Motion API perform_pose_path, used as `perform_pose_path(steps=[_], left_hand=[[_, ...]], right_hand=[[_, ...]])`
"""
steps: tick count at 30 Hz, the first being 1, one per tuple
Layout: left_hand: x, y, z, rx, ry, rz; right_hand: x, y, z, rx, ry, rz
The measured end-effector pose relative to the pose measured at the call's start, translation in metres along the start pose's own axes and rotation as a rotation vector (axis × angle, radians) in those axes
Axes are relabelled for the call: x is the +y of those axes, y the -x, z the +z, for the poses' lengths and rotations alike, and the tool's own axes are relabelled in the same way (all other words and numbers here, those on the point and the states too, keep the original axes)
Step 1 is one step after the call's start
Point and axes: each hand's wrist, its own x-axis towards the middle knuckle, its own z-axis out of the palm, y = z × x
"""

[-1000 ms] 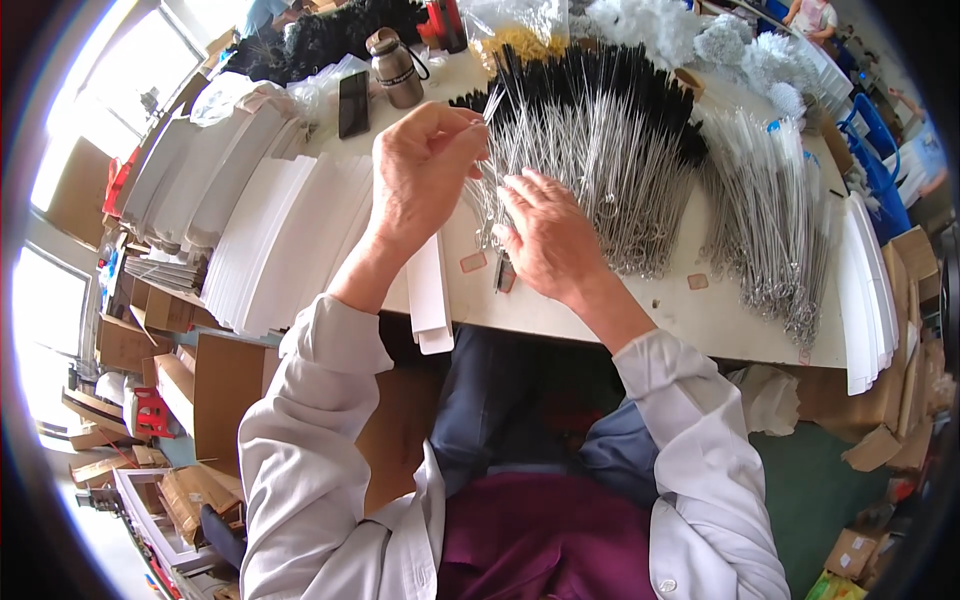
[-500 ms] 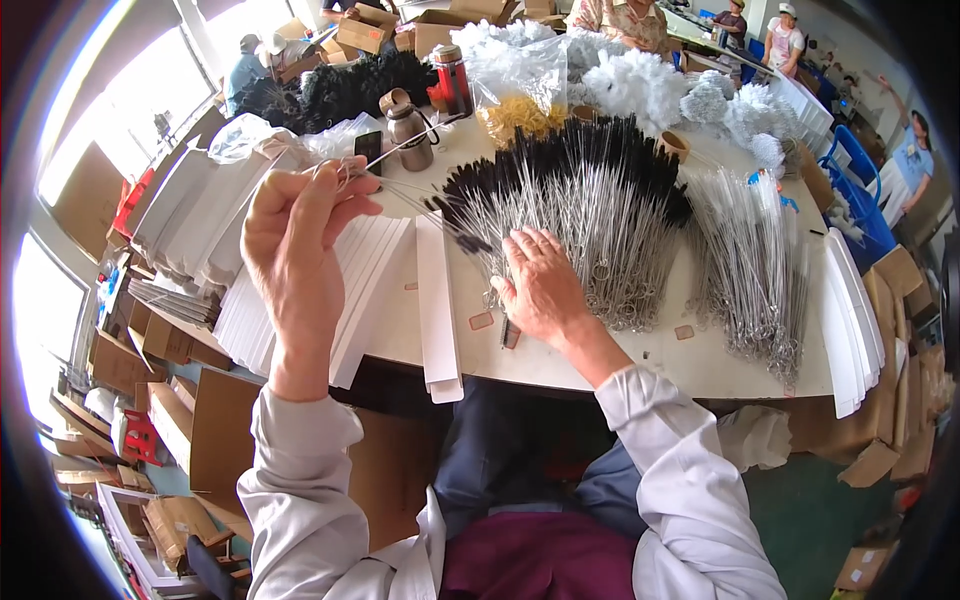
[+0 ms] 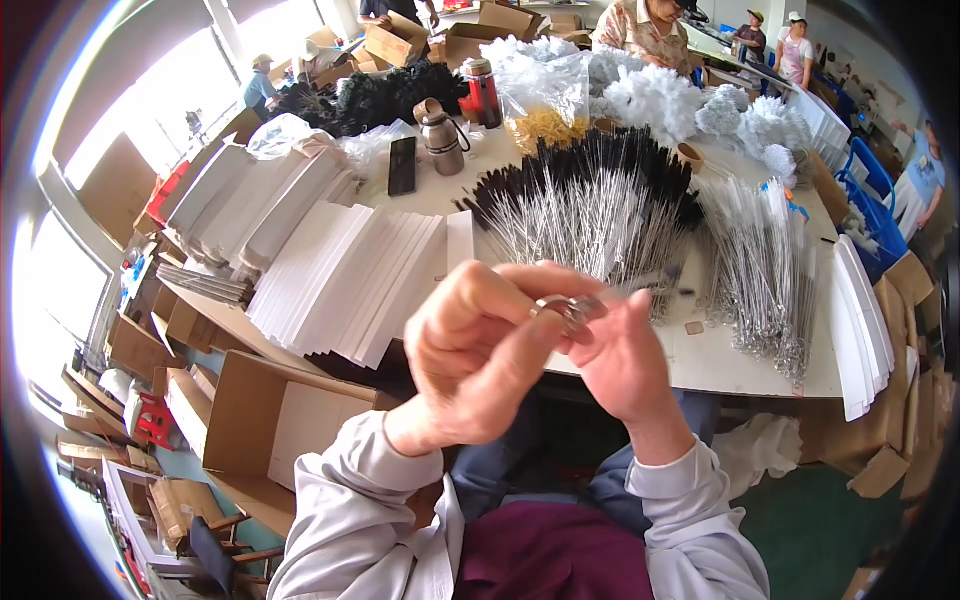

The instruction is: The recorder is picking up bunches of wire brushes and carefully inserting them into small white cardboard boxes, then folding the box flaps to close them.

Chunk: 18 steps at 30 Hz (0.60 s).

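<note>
Left hand [image 3: 475, 352] pinches metal loops [image 3: 573, 311]; right hand [image 3: 628, 365] adjoins, grip unclear. I judge the loops light, stiff, best pinched.

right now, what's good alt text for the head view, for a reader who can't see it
A person's left hand pinches small metal loops, the right hand close beside them, before a cluttered table. There, a fanned pile of black-tipped wires lies between stacked white card on the left and a bundle of silvery wires on the right.
</note>
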Motion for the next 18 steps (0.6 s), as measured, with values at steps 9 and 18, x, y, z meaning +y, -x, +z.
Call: perform_pose_path(steps=[9,18], left_hand=[[-0.047,0.062,0.028,-0.037,0.149,-0.243],[-0.115,0.11,0.048,-0.213,-0.205,-0.693]], right_hand=[[-0.026,0.041,-0.023,0.475,-0.147,-0.115],[-0.013,0.066,-0.056,0.795,0.015,-0.173]])
